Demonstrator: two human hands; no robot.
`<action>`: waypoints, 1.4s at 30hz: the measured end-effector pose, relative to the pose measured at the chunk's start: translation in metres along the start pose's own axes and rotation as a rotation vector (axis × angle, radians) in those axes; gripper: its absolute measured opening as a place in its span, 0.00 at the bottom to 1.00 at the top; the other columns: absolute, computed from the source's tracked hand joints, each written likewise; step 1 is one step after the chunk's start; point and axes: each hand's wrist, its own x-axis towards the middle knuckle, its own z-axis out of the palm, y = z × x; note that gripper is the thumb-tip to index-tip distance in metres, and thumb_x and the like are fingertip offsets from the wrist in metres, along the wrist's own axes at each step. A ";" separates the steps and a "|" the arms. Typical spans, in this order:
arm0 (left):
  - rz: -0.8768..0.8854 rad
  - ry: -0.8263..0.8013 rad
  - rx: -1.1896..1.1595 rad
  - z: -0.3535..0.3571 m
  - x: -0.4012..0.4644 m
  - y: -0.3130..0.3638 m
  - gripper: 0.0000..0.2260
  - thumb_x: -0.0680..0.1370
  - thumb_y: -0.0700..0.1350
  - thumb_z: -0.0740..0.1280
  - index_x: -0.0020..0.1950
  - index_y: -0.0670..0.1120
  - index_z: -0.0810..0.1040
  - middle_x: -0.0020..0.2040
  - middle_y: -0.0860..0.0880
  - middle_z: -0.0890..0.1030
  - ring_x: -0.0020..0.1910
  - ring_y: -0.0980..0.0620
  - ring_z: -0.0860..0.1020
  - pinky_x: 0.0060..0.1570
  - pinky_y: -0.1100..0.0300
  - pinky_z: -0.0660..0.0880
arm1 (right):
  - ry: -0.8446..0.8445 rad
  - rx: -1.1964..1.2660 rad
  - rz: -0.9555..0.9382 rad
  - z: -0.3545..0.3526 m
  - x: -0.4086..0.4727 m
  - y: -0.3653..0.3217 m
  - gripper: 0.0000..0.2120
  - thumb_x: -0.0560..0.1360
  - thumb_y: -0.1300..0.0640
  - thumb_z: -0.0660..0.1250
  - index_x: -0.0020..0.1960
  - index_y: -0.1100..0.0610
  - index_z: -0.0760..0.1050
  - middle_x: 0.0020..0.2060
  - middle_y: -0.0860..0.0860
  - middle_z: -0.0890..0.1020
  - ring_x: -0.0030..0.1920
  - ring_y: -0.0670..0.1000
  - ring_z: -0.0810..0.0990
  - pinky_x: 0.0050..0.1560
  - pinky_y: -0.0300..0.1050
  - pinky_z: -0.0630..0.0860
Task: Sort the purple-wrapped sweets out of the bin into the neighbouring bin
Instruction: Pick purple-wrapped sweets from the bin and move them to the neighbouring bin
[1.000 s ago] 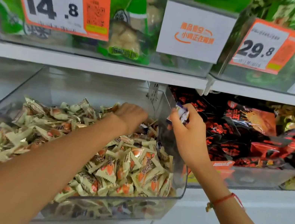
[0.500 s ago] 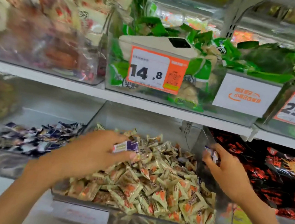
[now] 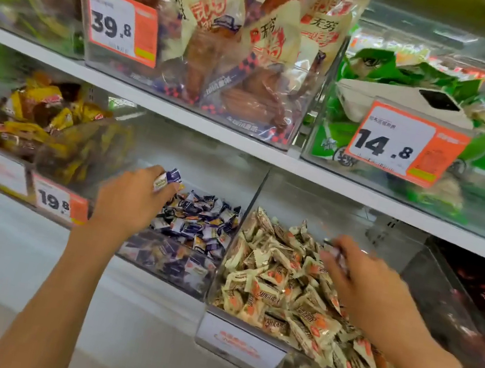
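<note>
Mid-sort: left hand (image 3: 129,202) pinching 1 purple-wrapped sweet (image 3: 168,178) above the left bin (image 3: 168,268), already stocked with purple ones. Right hand (image 3: 358,275) over the cream sweets bin (image 3: 242,342), grip blurred, perhaps closed on another. Unclear how many remain

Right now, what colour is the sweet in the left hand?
Purple and white sweet, head view.

Single head view, close, looking down-forward at shelf bins (image 3: 233,247).

Bright, even shop light; motion blur smears the right hand (image 3: 357,278) and frame edges.
</note>
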 end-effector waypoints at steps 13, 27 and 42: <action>0.049 -0.249 0.095 0.040 0.000 -0.001 0.23 0.82 0.50 0.56 0.76 0.45 0.59 0.74 0.43 0.62 0.72 0.41 0.58 0.69 0.45 0.60 | -0.099 0.217 -0.307 0.040 0.090 -0.104 0.21 0.82 0.45 0.51 0.73 0.50 0.66 0.71 0.53 0.69 0.71 0.55 0.64 0.72 0.59 0.54; 0.518 -0.214 -0.303 0.032 -0.068 0.201 0.06 0.79 0.50 0.64 0.52 0.61 0.78 0.45 0.64 0.77 0.31 0.66 0.74 0.31 0.67 0.71 | 0.149 -0.082 0.392 0.015 -0.044 0.164 0.15 0.75 0.60 0.66 0.61 0.60 0.76 0.52 0.59 0.81 0.54 0.64 0.76 0.48 0.58 0.76; 0.827 -0.882 0.135 0.178 -0.077 0.325 0.07 0.75 0.47 0.67 0.51 0.46 0.77 0.42 0.46 0.79 0.42 0.44 0.78 0.35 0.59 0.70 | 0.272 0.145 0.453 0.031 -0.048 0.160 0.17 0.77 0.62 0.60 0.63 0.50 0.77 0.60 0.52 0.79 0.63 0.56 0.69 0.64 0.50 0.61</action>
